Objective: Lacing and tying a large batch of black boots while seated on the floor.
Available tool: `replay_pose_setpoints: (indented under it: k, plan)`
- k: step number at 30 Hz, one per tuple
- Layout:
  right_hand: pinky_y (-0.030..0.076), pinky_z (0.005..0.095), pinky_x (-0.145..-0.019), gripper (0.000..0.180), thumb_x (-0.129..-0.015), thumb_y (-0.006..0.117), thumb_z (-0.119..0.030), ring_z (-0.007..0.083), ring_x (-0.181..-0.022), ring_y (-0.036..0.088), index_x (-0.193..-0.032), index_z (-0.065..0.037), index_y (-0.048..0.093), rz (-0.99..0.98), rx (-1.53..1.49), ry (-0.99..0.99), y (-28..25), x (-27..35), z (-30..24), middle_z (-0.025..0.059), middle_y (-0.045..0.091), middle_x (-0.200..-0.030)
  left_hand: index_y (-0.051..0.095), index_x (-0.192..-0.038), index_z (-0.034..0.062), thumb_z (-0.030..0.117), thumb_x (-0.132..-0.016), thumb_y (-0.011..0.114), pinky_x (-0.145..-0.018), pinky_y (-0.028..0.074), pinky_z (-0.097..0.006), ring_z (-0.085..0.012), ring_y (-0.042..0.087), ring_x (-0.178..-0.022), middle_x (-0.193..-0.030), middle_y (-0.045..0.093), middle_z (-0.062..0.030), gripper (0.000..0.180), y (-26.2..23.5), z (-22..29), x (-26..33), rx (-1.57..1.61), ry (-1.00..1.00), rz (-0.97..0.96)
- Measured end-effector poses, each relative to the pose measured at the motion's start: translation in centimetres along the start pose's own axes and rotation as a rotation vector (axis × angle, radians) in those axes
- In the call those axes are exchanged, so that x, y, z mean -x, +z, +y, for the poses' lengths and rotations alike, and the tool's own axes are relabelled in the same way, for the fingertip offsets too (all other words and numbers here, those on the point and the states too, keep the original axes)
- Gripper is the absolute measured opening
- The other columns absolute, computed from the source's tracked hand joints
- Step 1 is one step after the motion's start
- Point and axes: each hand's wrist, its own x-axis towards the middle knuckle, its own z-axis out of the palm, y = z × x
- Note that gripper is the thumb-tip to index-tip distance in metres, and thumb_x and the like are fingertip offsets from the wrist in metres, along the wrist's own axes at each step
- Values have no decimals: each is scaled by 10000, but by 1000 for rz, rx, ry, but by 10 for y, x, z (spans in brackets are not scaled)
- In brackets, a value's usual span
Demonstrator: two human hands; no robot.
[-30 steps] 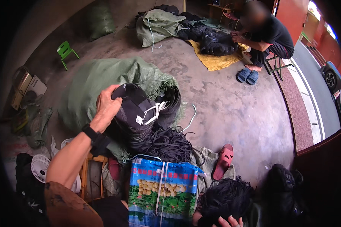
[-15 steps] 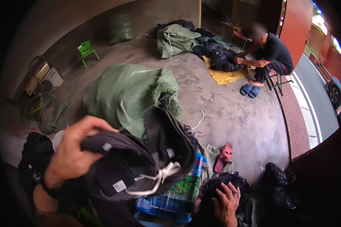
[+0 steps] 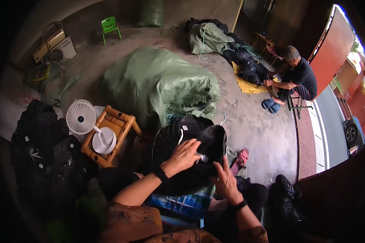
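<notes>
A black garment (image 3: 172, 135) with a white drawcord and small white tags lies over my lap, its opening turned to the right. My left hand (image 3: 182, 156) rests on its middle, fingers stretched out and close together, beside a white label (image 3: 203, 157). At the garment's right edge is my right hand (image 3: 227, 184), fingers apart and slightly blurred. Both wrists wear dark bands. Under the garment, a blue patterned surface (image 3: 182, 205) shows in part.
A large green woven sack (image 3: 142, 81) stands ahead. To the left are a white fan (image 3: 81, 116), a bamboo stool (image 3: 119, 127) and piled black garments (image 3: 36, 137). A pink slipper (image 3: 241, 158) lies at right. Another person (image 3: 302, 75) sits farther off, handling dark items.
My left hand has lowered the garment and let its fingers straighten on it. My right hand has left the dark corded heap and come to the garment's edge. The view has shifted.
</notes>
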Motion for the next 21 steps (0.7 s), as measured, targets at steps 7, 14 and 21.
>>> replay_pose_setpoints:
  k: [7,14,21]
  plan:
    - [322,539,-1032,547,-593,812,-315,329,-1285,427,-1009,-36,592,6,524,-550,-9,-29,0,199,514,-1282,413,-1326,-43,240,-817,693,-1008,419,-478,-439,468,-1232,-1370,425,-297,647,47,-43,148,50,-546,-295]
    - [457,413,-599,326,-666,780,-286,299,-699,596,-749,-65,555,-11,183,-431,18,52,-37,107,592,-724,524,-1144,-41,81,-809,622,-922,456,-472,-412,551,-1080,-1160,576,-222,370,63,-37,153,65,-372,-30]
    - [448,397,-535,400,-785,757,-389,331,-570,571,-746,-37,572,95,-425,274,61,128,-111,140,579,-668,514,-1242,-5,384,-881,625,-961,450,-402,-362,567,-1146,-1175,610,-224,542,34,9,115,571,-315,-251]
